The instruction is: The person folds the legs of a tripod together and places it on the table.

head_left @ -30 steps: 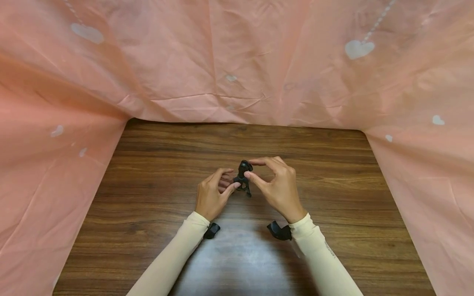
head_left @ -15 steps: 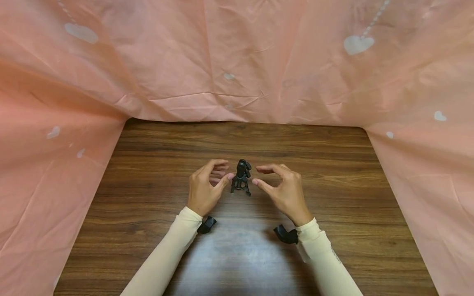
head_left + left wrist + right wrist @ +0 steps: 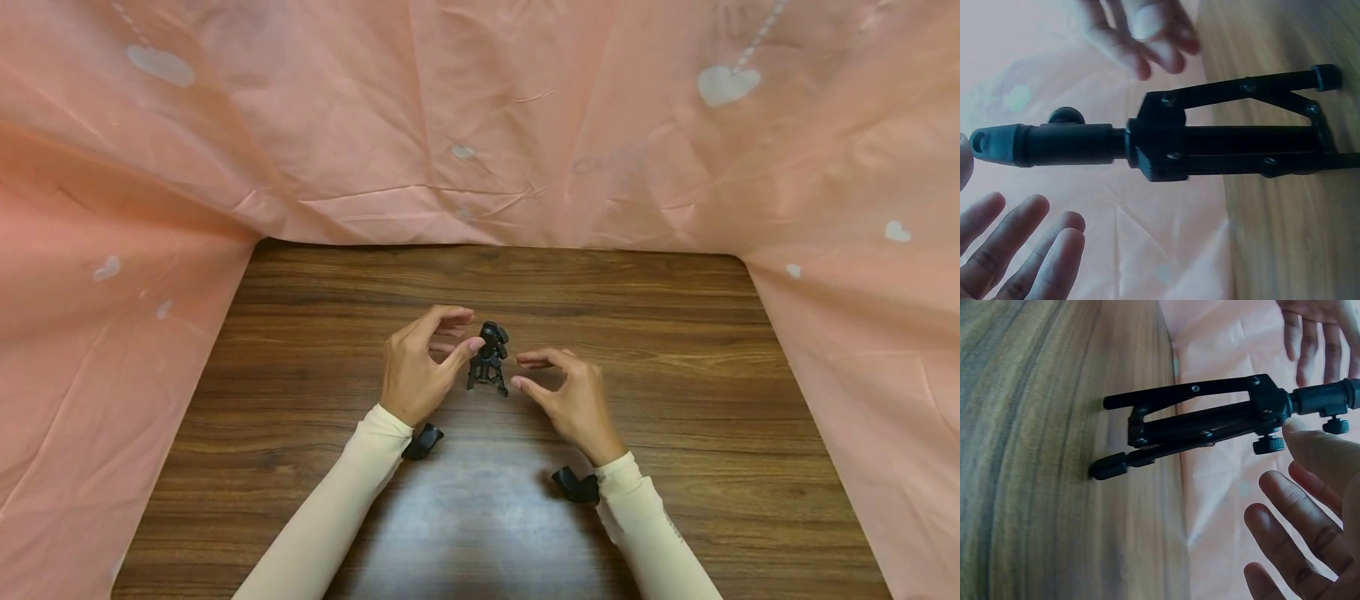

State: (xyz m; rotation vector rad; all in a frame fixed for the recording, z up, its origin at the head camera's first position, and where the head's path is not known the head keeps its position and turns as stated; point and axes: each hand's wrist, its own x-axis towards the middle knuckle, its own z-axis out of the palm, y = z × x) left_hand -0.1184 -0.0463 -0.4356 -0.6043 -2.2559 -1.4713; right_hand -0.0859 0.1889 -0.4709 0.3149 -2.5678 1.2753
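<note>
A small black tripod (image 3: 491,354) stands upright on the wooden table, its legs only slightly spread. My left hand (image 3: 420,362) is curved beside its upper part; the thumb overlaps the top in the head view, and whether it touches I cannot tell. My right hand (image 3: 573,400) is at the tripod's right, thumb and fingers apart, gripping nothing. In the left wrist view the tripod's column (image 3: 1072,144) and hinged legs show side-on. The right wrist view shows two knobs, the lower knob (image 3: 1269,445) close to my right thumb (image 3: 1316,447).
The brown wood-grain table (image 3: 337,292) spreads around the tripod. Pink cloth (image 3: 495,108) with pale hearts hangs along the back and both sides. Black devices sit on both wrists, among them the left wrist device (image 3: 423,442).
A second ago both hands were on the tripod, my right hand pinching its upper part. They let go and drew apart. Since then my left hand has moved up towards the top, my right slightly lower.
</note>
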